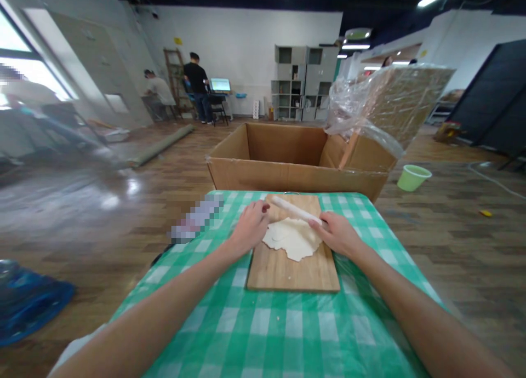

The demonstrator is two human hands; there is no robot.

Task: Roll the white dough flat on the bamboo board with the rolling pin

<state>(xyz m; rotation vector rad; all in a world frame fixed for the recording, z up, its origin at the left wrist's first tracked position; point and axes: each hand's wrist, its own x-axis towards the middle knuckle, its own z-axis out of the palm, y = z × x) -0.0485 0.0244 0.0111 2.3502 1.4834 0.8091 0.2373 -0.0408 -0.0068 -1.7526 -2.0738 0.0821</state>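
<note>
left hand (249, 227) flat on rolling pin (296, 210) | right hand (339, 234) flat too (over dough (291, 239))

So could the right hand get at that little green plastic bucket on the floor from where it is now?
Probably not. The right hand rests on the white rolling pin over the dough, while the green plastic bucket sits on the floor well beyond the table's far corner.

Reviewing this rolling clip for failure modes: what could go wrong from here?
1. The rolling pin sits at the dough's far edge; its ragged near rim may tear further.
2. The cutting board lies on a loose checked tablecloth and might slide.
3. The left hand and right hand rest flat, so the pin could skew.
</note>
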